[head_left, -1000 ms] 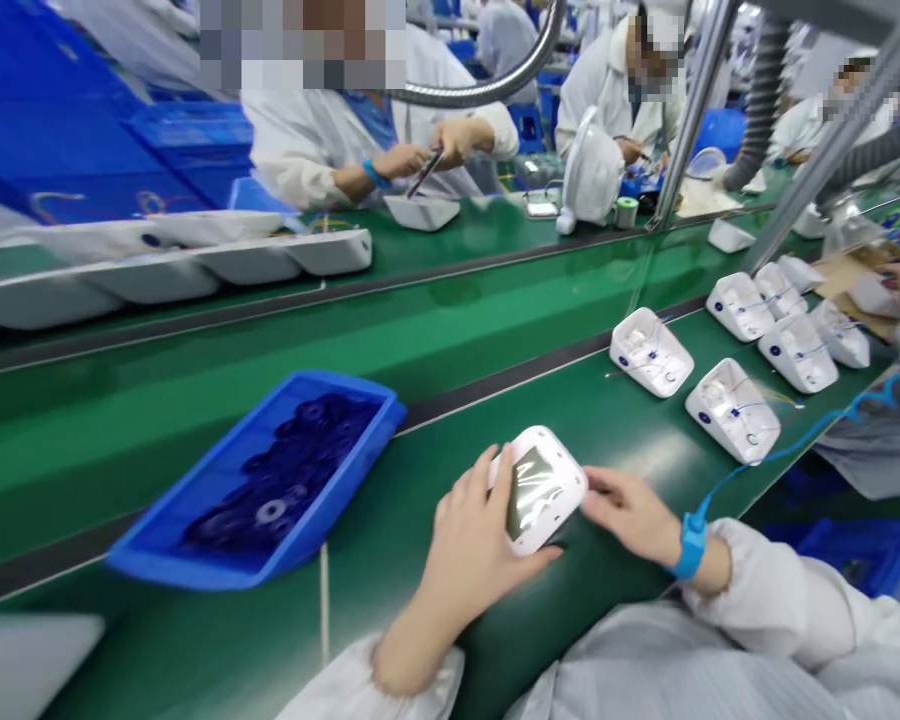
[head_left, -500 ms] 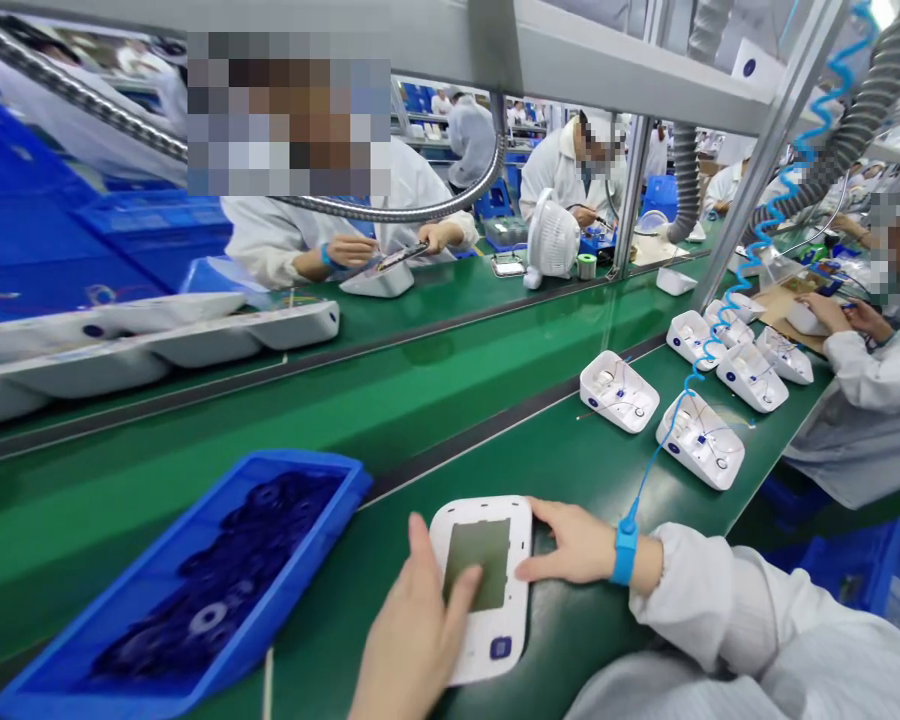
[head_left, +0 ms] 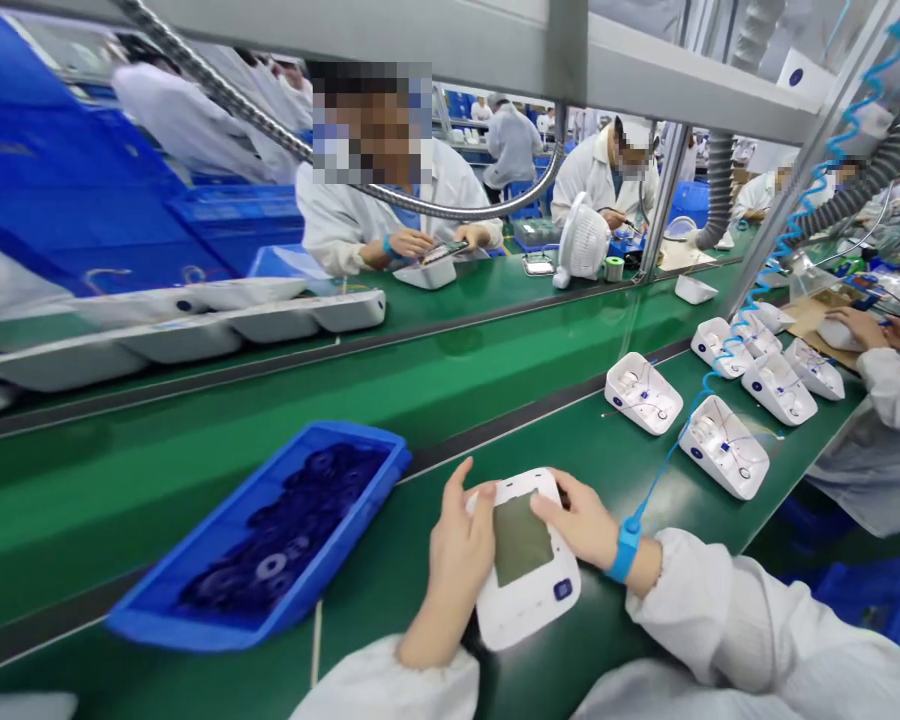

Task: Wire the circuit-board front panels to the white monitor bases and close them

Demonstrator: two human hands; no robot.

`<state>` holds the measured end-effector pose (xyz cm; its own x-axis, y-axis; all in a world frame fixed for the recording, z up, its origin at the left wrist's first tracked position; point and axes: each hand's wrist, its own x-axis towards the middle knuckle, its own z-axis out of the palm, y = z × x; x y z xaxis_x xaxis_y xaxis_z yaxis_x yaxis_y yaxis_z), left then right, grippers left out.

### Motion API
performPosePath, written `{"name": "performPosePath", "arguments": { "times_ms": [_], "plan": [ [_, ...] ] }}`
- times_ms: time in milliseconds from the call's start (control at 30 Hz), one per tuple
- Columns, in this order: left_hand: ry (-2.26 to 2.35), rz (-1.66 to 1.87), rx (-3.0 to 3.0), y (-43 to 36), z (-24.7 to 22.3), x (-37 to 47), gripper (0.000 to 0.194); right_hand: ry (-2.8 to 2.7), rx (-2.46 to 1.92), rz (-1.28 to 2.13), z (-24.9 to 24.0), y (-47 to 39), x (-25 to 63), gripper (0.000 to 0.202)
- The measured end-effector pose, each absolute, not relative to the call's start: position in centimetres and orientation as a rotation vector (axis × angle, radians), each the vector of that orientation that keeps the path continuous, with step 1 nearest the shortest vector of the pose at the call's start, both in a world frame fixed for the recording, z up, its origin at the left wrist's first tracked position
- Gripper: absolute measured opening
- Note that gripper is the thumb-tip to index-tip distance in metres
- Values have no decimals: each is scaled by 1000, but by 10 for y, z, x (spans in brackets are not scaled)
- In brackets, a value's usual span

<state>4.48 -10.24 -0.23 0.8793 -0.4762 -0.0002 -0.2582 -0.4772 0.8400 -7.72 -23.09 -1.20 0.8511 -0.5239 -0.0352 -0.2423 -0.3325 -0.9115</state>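
A white plastic device cover (head_left: 521, 608) with rounded corners lies tilted in front of me over the green bench. It has a grey-green rectangular window, and a dark blue square button sits near its lower right corner. My left hand (head_left: 461, 545) grips its left edge, with one finger raised at the top corner. My right hand (head_left: 581, 520) holds the upper right edge, the thumb over the window and the other fingers hidden behind. A blue wrist strap (head_left: 627, 550) with a coiled cord is on my right wrist. Left of my hands stands a blue bin (head_left: 345, 530) of dark blue ring-shaped parts.
Several white housings (head_left: 724, 450) with wires inside sit on the bench to the right. Another row of white housings (head_left: 270, 325) lines the far side. Co-workers in white work opposite and at right. A white fan (head_left: 581, 245) and a metal post (head_left: 787, 200) stand beyond.
The cover has turned so its lower end points more to the right. My left hand has moved up from over the window to the left edge; my right thumb now lies over the window.
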Motion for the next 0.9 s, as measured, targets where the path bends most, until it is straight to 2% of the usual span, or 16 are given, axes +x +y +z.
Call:
{"name": "performPosePath", "arguments": {
  "times_ms": [67, 200, 300, 400, 467, 600, 667, 733, 800, 900],
  "plan": [
    [-473, -224, 2073, -104, -7, 36, 63, 722, -2013, -384, -14, -228, -68, 26],
    [-466, -218, 2051, -108, -10, 32, 63, 796, -2128, -342, -12, -231, -58, 22],
    [-518, -241, 2069, -114, -3, 40, 63, 826, -2240, -267, -3, -236, -58, 25],
    [-734, -188, 2153, -113, 9, 46, 65, 861, -2397, -167, 14, -242, -69, 36],
    [-987, -112, 2233, -104, 11, 40, 75, 862, -2500, -81, 29, -243, -83, 44],
    [-1377, -169, 2272, -74, -7, 14, 122, 779, -2824, 128, 61, -238, -105, 44],
    [-1396, -187, 2256, -66, -17, 6, 124, 525, -3037, 69, 70, -236, -103, 47],
    [-1371, -185, 2228, -65, -22, 6, 118, 34, -3079, 1, 71, -236, -92, 71],
    [-1364, -199, 2189, -69, -23, 10, 115, -373, -2976, 72, 65, -239, -80, 85],
    [-1391, -191, 2121, -74, -22, 15, 116, -586, -2902, 246, 55, -246, -70, 87]
  ]
}}
